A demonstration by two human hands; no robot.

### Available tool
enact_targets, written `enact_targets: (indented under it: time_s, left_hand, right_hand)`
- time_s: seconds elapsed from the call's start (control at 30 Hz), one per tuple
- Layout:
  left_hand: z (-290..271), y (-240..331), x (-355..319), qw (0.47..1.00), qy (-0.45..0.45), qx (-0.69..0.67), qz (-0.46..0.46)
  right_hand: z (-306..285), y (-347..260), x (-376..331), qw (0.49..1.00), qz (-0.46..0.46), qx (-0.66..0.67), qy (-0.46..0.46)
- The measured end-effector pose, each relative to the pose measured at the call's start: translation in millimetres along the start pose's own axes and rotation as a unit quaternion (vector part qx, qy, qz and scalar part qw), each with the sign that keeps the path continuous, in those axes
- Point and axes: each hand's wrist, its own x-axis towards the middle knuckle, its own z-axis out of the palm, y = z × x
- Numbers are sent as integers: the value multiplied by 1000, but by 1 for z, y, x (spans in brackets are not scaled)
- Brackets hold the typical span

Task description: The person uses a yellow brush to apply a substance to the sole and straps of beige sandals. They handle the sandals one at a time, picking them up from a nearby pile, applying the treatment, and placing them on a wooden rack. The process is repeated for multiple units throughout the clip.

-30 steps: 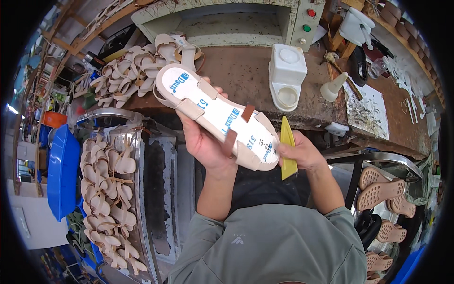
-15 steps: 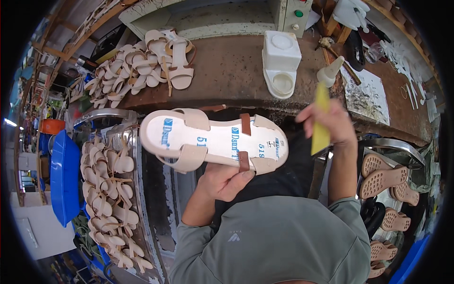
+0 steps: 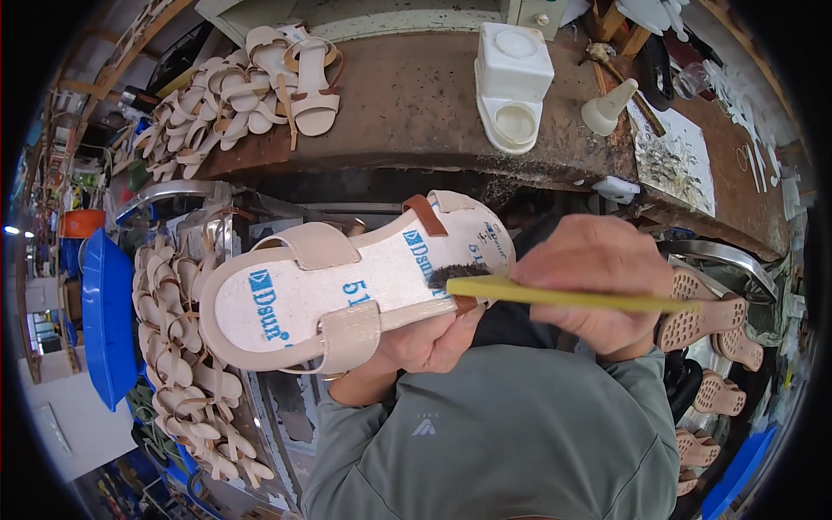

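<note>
A beige sandal upper on a last (image 3: 299,299) lies across the middle of the view, its white insole-like underside facing up with blue print. My left hand (image 3: 433,342) grips it by its lower edge, the thumb near a brown strap. In my closed right hand (image 3: 598,277) is a brush with a flat yellow handle (image 3: 555,295). Its dark bristles (image 3: 459,276) touch the white surface beside the lower brown strap. Part of that strap is hidden behind the handle.
A white plastic glue container (image 3: 516,87) and a cone-shaped bottle (image 3: 607,108) stand on the brown bench (image 3: 390,104). Beige sandal uppers (image 3: 217,104) pile up at the far left, with more on a left rack (image 3: 191,364). Perforated tan soles (image 3: 715,325) fill a right rack.
My right hand has brought the brush down and left onto the white surface. My left hand has drawn the sandal piece nearer, lower and slightly left, and tilted it.
</note>
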Motion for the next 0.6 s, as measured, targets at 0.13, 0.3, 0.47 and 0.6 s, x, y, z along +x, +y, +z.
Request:
enact_targets:
  time_s: [0.13,0.3,0.47,0.6]
  left_hand:
    - [1,-3,-4,1000,11,19,11]
    - [0,-4,4,999,18,-21,19]
    - [3,4,7,999,38,-17,-19]
    - [5,-1,4,995,76,-57,-42]
  right_hand:
    - [-9,15,-9,963,-238,40,-117]
    - [-9,11,-6,978,-188,-30,-84]
    - [-11,17,-9,973,-215,-26,-76]
    - [-6,14,-19,982,-117,141,39]
